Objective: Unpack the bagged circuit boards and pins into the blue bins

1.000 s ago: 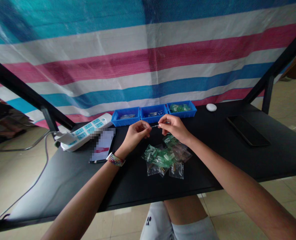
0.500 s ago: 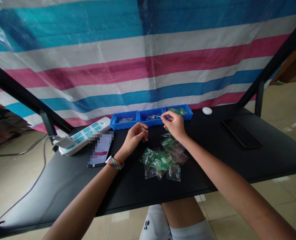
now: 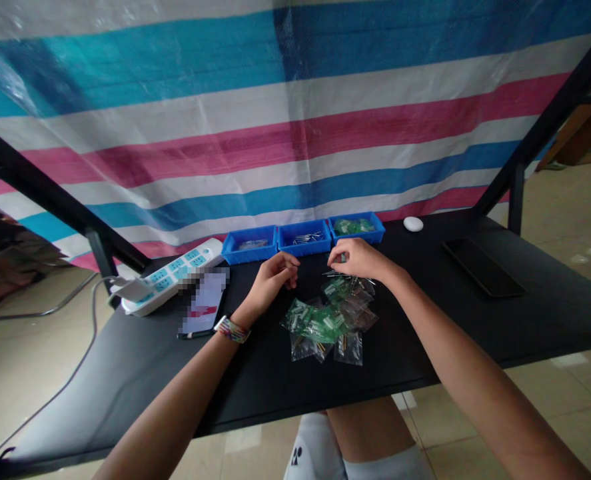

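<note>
My left hand (image 3: 274, 275) hovers over the black table (image 3: 125, 353) with its fingers curled loosely; I cannot make out anything in them. My right hand (image 3: 358, 259) is lowered, fingers pinched, onto the far end of a pile of small clear and green plastic bags (image 3: 328, 321), right by a few thin metal pins (image 3: 332, 273). Three blue trays stand in a row behind the hands: the left tray (image 3: 250, 244), the middle tray (image 3: 305, 237) with metal pins, and the right tray (image 3: 357, 227) with green bags.
A white power strip (image 3: 170, 275) with a cable lies at the left, beside a phone (image 3: 202, 303). A second dark phone (image 3: 480, 267) lies at the right, and a small white oval object (image 3: 413, 224) sits near the back. A striped tarp hangs behind.
My hands held a thin pin between them, then parted. My right hand reached to the middle tray and has come back down to the bag pile. My left hand barely moved.
</note>
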Demonstrator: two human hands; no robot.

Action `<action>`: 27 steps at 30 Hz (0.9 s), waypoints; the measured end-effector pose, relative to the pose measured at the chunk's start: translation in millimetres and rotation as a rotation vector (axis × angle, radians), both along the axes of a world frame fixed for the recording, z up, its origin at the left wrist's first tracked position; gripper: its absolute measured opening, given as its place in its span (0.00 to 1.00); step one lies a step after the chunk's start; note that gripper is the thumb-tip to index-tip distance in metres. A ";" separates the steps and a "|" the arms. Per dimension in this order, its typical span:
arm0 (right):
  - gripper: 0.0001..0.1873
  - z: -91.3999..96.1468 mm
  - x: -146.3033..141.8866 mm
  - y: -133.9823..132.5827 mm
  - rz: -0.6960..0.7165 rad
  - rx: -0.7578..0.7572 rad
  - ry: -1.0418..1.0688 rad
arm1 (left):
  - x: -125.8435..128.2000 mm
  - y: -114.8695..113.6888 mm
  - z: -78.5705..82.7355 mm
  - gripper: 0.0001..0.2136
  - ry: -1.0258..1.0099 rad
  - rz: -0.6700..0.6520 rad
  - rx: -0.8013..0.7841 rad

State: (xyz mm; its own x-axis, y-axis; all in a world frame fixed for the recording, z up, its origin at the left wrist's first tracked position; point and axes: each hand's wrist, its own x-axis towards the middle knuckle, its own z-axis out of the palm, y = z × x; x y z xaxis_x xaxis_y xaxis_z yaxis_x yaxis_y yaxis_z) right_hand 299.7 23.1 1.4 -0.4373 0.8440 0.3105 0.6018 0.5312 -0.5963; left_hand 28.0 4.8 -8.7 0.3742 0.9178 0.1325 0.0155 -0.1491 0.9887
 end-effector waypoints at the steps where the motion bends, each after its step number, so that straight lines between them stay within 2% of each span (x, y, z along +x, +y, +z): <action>1: 0.06 0.3 0.1 -1.7 0.003 -0.005 -0.057 | -0.3 0.4 -0.5 0.10 0.001 -0.001 0.000; 6: 0.07 1.6 -1.6 -5.9 -0.070 -0.054 -0.265 | -1.7 1.2 -0.2 0.10 0.001 -0.010 -0.007; 12: 0.08 7.1 -6.7 -11.4 -0.120 -0.111 -0.339 | 0.4 -1.7 2.2 0.09 0.001 -0.013 -0.020; 17: 0.08 8.8 -11.1 -15.0 -0.148 -0.135 -0.337 | 2.0 -3.0 3.1 0.10 0.022 -0.032 -0.024; 27: 0.07 -0.4 -11.6 -14.7 -0.149 -0.107 -0.263 | 3.5 -4.6 3.5 0.10 0.036 -0.027 -0.044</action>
